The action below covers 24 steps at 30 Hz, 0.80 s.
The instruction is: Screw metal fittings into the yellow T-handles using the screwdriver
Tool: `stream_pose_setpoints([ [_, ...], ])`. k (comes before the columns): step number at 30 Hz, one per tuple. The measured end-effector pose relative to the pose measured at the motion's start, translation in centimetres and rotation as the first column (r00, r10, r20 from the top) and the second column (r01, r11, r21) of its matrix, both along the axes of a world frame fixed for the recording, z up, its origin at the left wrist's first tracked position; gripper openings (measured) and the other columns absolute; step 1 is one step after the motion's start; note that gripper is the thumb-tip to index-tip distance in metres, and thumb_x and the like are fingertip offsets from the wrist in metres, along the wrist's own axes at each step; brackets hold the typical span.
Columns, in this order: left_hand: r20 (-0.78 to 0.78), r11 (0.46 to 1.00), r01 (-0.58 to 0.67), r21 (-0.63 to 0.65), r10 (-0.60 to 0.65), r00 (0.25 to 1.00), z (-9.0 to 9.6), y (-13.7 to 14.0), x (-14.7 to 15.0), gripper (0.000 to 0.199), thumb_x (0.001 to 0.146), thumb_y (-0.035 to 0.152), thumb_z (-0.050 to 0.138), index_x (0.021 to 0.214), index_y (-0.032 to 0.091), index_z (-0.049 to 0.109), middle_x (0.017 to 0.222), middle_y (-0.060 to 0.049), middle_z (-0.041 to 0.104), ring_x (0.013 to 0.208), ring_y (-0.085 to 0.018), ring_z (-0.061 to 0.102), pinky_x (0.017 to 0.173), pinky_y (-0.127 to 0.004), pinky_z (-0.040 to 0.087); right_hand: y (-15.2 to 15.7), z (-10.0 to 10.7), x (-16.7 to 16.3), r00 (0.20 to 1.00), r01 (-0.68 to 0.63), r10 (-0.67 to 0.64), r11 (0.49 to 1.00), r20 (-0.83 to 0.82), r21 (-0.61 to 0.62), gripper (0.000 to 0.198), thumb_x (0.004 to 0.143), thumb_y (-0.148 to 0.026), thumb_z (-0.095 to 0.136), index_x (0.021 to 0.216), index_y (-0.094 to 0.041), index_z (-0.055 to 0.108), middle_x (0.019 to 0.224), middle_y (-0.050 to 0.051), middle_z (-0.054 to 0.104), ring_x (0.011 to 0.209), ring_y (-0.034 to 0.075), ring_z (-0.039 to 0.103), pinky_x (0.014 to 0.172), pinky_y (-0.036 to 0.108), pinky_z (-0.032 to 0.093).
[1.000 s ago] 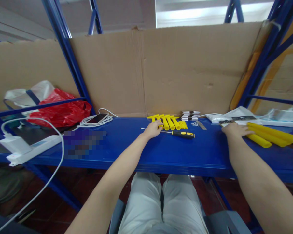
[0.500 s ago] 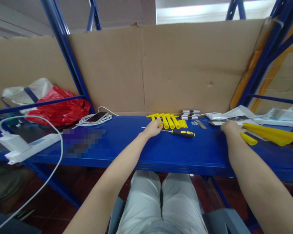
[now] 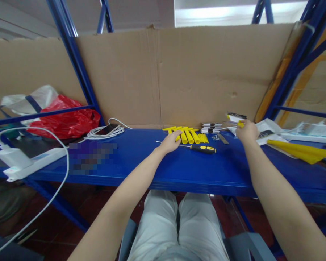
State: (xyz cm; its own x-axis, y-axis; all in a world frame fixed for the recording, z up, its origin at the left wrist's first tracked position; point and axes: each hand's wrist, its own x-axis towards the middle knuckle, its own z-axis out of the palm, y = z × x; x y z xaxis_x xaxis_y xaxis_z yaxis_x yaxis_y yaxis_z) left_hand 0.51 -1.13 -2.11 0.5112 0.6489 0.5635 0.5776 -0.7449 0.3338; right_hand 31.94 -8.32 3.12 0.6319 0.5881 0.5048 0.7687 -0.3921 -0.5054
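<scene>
My left hand (image 3: 170, 142) reaches over the left end of a row of yellow T-shaped handles (image 3: 189, 135), its thumb and fingers closed about one of them. Just in front of this row lies a black-and-yellow screwdriver (image 3: 203, 149), its shaft pointing left beneath my left hand. My right hand (image 3: 247, 132), raised above the right side of the table, is closed around a yellow handle (image 3: 240, 124), mostly covered by the fingers. A black-and-white labelled piece (image 3: 237, 116) shows just beyond those fingers; whether it is joined to the handle I cannot tell.
Small yellow pieces (image 3: 203, 138), screws (image 3: 215, 137), a flat metal blade (image 3: 223, 139) and stacked white packets (image 3: 211, 128) lie right of the handles. A yellow bag (image 3: 301, 151) rests farther right. Leftward are a coiled white cable (image 3: 104, 133) and a power strip (image 3: 38, 163).
My right hand has lifted and moved left with the yellow handle, and the black-and-white piece now shows beyond it. My left hand stays at the row, nearly unmoved.
</scene>
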Motion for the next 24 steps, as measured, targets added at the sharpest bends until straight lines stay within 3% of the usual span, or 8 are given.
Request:
stream_pose_setpoints([
  [3, 0.049, 1.000, 0.019, 0.000, -0.019, 0.999, 0.3, -0.5, 0.0, 0.057, 0.087, 0.017, 0.058, 0.144, 0.017, 0.052, 0.150, -0.013, 0.054, 0.142, -0.024, 0.047, 0.122, -0.044, 0.029, 1.1, -0.3, -0.9, 0.982, -0.144, 0.121, 0.976, 0.143, 0.163, 0.044, 0.085, -0.021, 0.048, 0.125, -0.014, 0.064, 0.118, 0.020, 0.064, 0.110, 0.033, 0.058, 0.090, 0.046, 0.045],
  [7, 0.092, 0.999, 0.042, 0.001, -0.042, 0.995, 1.0, -1.8, 0.4, 0.061, 0.092, 0.030, 0.057, 0.150, 0.019, 0.043, 0.156, -0.014, 0.046, 0.145, -0.026, 0.042, 0.122, -0.044, 0.028, 2.0, -0.8, -3.5, 0.906, -0.357, 0.257, 0.890, 0.335, 0.282, 0.041, 0.085, -0.023, 0.046, 0.120, -0.017, 0.065, 0.111, 0.017, 0.066, 0.104, 0.033, 0.058, 0.087, 0.046, 0.045],
  [14, 0.108, 0.993, 0.112, 0.029, -0.114, 0.988, 1.7, -3.7, 1.3, 0.057, 0.092, 0.040, 0.061, 0.145, 0.022, 0.049, 0.151, -0.012, 0.053, 0.142, -0.029, 0.046, 0.119, -0.046, 0.031, 1.6, -2.0, -8.7, 0.726, -0.613, 0.456, 0.769, 0.515, 0.183, 0.035, 0.089, -0.021, 0.045, 0.117, -0.018, 0.066, 0.108, 0.017, 0.067, 0.099, 0.032, 0.059, 0.084, 0.045, 0.047],
  [20, 0.151, 0.989, 0.149, 0.022, -0.150, 0.977, 1.9, -4.2, 1.8, 0.046, 0.092, 0.036, 0.061, 0.136, 0.020, 0.057, 0.137, -0.010, 0.065, 0.131, -0.028, 0.055, 0.119, -0.045, 0.030, 1.1, -2.5, -11.0, 0.635, -0.704, 0.548, 0.701, 0.545, 0.116, 0.037, 0.092, -0.023, 0.042, 0.122, -0.014, 0.062, 0.111, 0.019, 0.067, 0.103, 0.033, 0.060, 0.086, 0.046, 0.048],
  [24, 0.275, 0.982, 0.190, -0.019, -0.177, 0.945, 2.2, -4.4, 2.0, 0.037, 0.095, 0.035, 0.056, 0.127, 0.017, 0.063, 0.128, -0.011, 0.070, 0.123, -0.027, 0.061, 0.112, -0.040, 0.040, 0.7, -2.8, -11.9, 0.591, -0.752, 0.579, 0.647, 0.562, 0.124, 0.037, 0.093, -0.025, 0.043, 0.125, -0.016, 0.059, 0.111, 0.018, 0.067, 0.104, 0.033, 0.061, 0.085, 0.046, 0.049],
])
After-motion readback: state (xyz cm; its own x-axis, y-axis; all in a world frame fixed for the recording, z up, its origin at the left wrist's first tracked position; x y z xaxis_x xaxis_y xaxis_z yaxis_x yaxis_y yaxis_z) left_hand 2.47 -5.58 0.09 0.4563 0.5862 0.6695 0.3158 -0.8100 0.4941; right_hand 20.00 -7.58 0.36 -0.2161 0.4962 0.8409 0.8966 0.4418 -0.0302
